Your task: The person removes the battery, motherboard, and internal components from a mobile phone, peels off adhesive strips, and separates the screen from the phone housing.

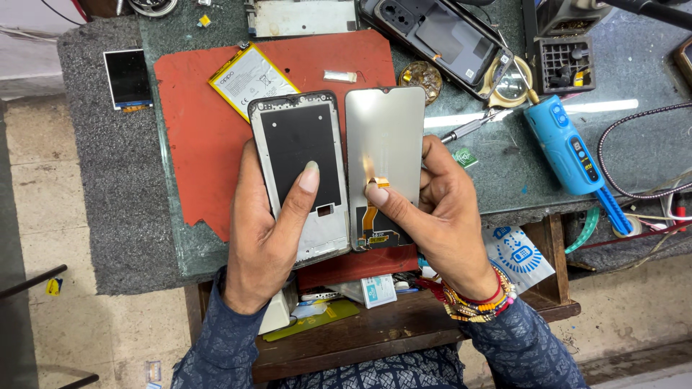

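1. A glass-topped bench [504,173] fills the room's middle, with one red mat [194,137] on it and grey felt at its left edge.
2. Two phone parts are held side by side above the mat: a frame [299,173] with a black centre, and a grey screen [386,144] trailing an orange flex cable.
3. One battery [249,75] and one blue tool [566,148] lie behind.
4. The left hand [263,238] grips the frame, thumb across its face.
5. The right hand [450,216] clasps the screen, thumb on the cable.
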